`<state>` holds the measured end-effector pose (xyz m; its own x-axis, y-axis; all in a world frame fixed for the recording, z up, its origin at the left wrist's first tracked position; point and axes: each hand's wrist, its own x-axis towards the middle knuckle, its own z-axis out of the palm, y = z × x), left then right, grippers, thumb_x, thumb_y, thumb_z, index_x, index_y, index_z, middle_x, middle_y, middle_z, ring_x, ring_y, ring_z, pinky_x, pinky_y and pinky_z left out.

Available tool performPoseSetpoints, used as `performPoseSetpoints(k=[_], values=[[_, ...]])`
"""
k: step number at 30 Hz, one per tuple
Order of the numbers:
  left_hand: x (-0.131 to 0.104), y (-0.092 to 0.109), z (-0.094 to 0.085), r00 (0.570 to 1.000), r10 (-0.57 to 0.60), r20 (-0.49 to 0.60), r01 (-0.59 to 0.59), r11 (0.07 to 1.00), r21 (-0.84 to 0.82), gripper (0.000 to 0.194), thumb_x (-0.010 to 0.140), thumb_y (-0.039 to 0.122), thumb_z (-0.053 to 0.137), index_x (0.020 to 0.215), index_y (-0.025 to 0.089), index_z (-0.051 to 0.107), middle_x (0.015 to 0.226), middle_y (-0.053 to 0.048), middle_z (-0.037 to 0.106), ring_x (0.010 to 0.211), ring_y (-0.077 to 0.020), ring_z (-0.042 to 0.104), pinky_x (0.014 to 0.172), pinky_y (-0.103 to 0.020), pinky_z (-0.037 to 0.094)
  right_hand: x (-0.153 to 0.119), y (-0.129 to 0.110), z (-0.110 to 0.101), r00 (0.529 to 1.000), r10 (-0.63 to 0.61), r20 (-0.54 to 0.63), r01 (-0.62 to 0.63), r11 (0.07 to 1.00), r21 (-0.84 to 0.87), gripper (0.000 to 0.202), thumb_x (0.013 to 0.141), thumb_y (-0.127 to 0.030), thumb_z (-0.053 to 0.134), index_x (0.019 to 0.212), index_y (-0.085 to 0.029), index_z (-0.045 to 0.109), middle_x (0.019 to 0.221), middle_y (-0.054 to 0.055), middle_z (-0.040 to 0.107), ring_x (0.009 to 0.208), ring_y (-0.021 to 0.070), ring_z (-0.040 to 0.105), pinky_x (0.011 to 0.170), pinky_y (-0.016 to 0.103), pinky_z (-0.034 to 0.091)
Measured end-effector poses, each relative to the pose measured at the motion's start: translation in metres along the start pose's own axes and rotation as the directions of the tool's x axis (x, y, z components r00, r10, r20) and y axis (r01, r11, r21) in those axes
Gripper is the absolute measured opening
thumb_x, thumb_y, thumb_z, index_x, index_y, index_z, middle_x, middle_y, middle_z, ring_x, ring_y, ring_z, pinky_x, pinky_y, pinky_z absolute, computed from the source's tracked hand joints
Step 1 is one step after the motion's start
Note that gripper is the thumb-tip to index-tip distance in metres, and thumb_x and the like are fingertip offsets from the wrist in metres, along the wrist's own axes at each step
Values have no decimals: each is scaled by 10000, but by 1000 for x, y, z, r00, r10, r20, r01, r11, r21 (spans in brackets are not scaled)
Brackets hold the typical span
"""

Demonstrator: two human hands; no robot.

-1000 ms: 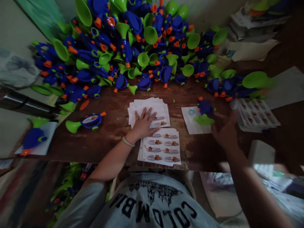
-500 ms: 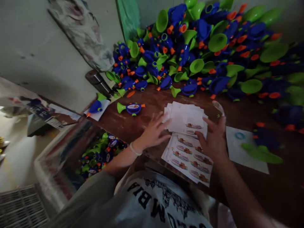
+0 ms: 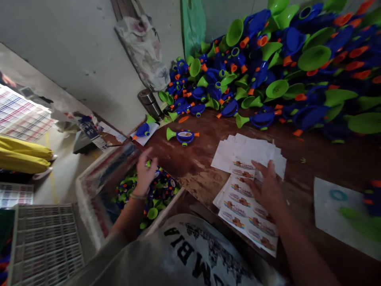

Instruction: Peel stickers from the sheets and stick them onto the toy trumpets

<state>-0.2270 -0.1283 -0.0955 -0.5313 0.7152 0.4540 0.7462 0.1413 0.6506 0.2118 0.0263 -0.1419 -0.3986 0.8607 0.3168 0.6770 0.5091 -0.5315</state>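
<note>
My left hand point(image 3: 145, 173) is raised over the bin by the table, its fingers apart and nothing in it. Below it lie several toy trumpets point(image 3: 152, 213), blue and green, some with oval labels. My right hand point(image 3: 268, 188) is spread above the sticker sheets point(image 3: 238, 200), which carry oval pictures with brown figures; whether its fingertips touch the paper I cannot tell. Behind those sheets, white papers point(image 3: 228, 153) lie fanned out. A single labelled toy trumpet point(image 3: 184, 137), with green bell and orange mouthpiece, lies farther back on the brown table.
A big heap of toy trumpets point(image 3: 276, 89) fills the back of the table point(image 3: 202, 155). A steel flask point(image 3: 150, 103) stands by the wall. The bin point(image 3: 95, 198) has a plastic-covered rim. At the right lies a paper point(image 3: 330, 210) under a green part. Yellow trousers point(image 3: 25, 155) show a person at left.
My left hand has left the papers and moved left over the bin. The rear papers are now more fanned out. My right hand stays over the sheets, while the view has turned left.
</note>
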Motion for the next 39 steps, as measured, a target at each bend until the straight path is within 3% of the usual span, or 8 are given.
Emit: performPoseSetpoints(k=[3,5,8,16,22,28,35,39], values=[[-9,43,64,922,236,306,-211,971,-112,652,951,674,650,1448,252,644,1535,-121,673,1468,-300,622,1280,-516,493,0,0,-3,999,48,-25,-48,999,-23,726,1006,-499,537,1644,-184,394,1470,233,671,1429,426,619,1182,654,461],[-12,79,102,694,380,612,-359,919,-164,822,974,682,624,1622,194,492,1757,-191,418,1688,-385,322,1361,-623,341,-1,1,-6,995,91,-43,-92,995,-43,698,998,-514,548,1598,-172,454,1495,238,653,1441,431,601,1190,664,455],[-12,128,140,459,268,847,-378,922,-87,931,1040,700,499,1751,166,225,1832,-230,175,1727,-442,135,1349,-762,197,-3,6,-8,982,165,-87,-170,984,-50,750,982,-569,565,1596,-153,453,1561,258,598,1481,454,548,1210,717,420],[0,203,186,264,279,923,-449,883,-138,897,1074,698,397,1771,238,70,1853,-136,150,1740,-431,3,1260,-902,42,-6,36,-7,956,237,-175,-225,971,84,1149,894,-661,685,1708,-68,130,1622,326,492,1530,455,507,1236,689,445],[-3,243,217,201,359,911,-440,864,-244,918,1066,731,373,1773,262,22,1830,-118,268,1742,-424,-8,1245,-918,-32,-15,48,0,964,194,-184,-162,971,173,1150,895,-386,674,1733,-196,-89,1684,289,416,1458,401,596,1153,689,537],[-14,261,243,105,445,889,-398,838,-373,916,1092,684,374,1768,194,-2,1832,-124,257,1743,-390,85,1314,-832,-19,-18,52,-4,949,236,-210,-193,960,205,1168,857,-321,699,1736,-225,-64,1706,302,382,1467,417,594,1140,723,540],[-29,243,237,276,457,846,-548,798,-253,896,1064,736,378,1754,190,209,1850,-159,163,1742,-423,40,1315,-846,61,-14,55,-4,918,354,-179,-298,913,281,1309,793,-600,798,1730,-216,-32,1708,314,360,1433,454,608,1125,742,547],[-28,233,241,258,484,836,-590,764,-260,928,1050,760,361,1753,176,202,1828,-158,255,1729,-424,137,1316,-848,101,-13,55,-4,903,390,-182,-338,904,262,1340,745,-668,825,1730,-245,21,1693,294,401,1403,464,628,1120,734,556]])
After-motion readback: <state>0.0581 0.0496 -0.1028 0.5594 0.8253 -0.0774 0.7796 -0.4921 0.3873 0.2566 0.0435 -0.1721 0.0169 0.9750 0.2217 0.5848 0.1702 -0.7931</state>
